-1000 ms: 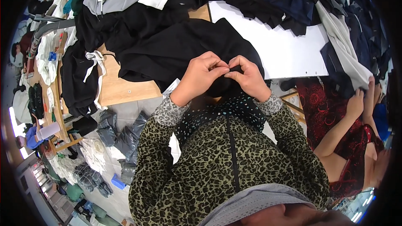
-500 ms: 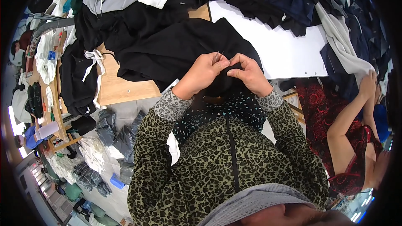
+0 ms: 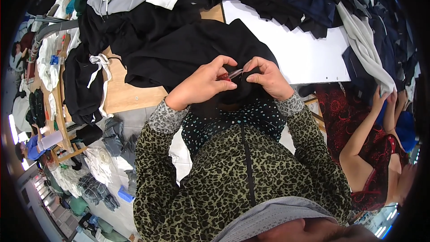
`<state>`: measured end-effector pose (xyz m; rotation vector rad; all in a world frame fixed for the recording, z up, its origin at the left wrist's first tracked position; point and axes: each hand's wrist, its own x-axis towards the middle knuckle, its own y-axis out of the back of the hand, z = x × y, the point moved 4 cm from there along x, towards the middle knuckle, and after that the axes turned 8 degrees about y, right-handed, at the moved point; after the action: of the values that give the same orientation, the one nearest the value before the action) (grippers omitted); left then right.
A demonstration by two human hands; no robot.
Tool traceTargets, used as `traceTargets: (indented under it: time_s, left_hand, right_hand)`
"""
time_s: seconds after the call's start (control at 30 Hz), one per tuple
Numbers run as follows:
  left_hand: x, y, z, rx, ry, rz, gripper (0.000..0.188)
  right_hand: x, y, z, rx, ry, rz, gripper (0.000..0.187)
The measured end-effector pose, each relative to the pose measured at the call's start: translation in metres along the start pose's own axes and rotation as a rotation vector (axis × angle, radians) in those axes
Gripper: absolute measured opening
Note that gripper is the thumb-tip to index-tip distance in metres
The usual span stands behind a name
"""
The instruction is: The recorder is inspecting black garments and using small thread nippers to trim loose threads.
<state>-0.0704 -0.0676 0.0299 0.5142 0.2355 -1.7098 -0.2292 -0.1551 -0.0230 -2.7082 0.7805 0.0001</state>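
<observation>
Left of the white board [image 3: 309, 62], a black garment [image 3: 192, 49] lies bunched over the wooden tabletop [image 3: 134, 101], its right edge overlapping the board and its near part lying under both hands. Left hand [image 3: 204, 80], left of the board's near-left corner: holding small red-handled snips [image 3: 226, 77], thumb and forefinger spread either side of the tool, red handle tucked between the fingers. Blades angle toward the board and end right by the other hand's fingertips; whether they touch cloth or thread, cannot tell. Right hand [image 3: 271, 79], just beside that same corner: thumb and forefinger nearly together against black cloth; whether they pinch it, cannot tell, dark on dark. Beyond the board, a heap of dark clothes [image 3: 277, 0], black with some navy, overlaps its far edge. Well left of the board, a white cord [image 3: 102, 65] trails down over the tabletop's near edge; lower on that side, dark plastic-wrapped bundles [image 3: 117, 139] sit on the floor. Right of the board, a co-worker's hands [image 3: 384, 98] grip the near end of a long pale grey cloth [image 3: 369, 54].
</observation>
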Motion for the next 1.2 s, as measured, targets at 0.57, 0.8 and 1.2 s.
traceTargets:
  time_s: [0.57,0.8,1.2]
  left_hand:
    - [0.007,-0.007,0.006,0.11,0.021,-0.009,0.039]
    - [0.007,-0.005,0.007,0.104,0.006,-0.008,0.038]
    - [0.007,-0.006,0.011,0.139,0.041,-0.023,0.04]
  right_hand:
    - [0.0,-0.004,-0.002,-0.028,0.052,-0.018,0.014]
    - [0.0,-0.002,-0.001,-0.027,0.059,-0.011,0.014]
    - [0.0,0.0,0.002,-0.009,0.07,-0.007,0.015]
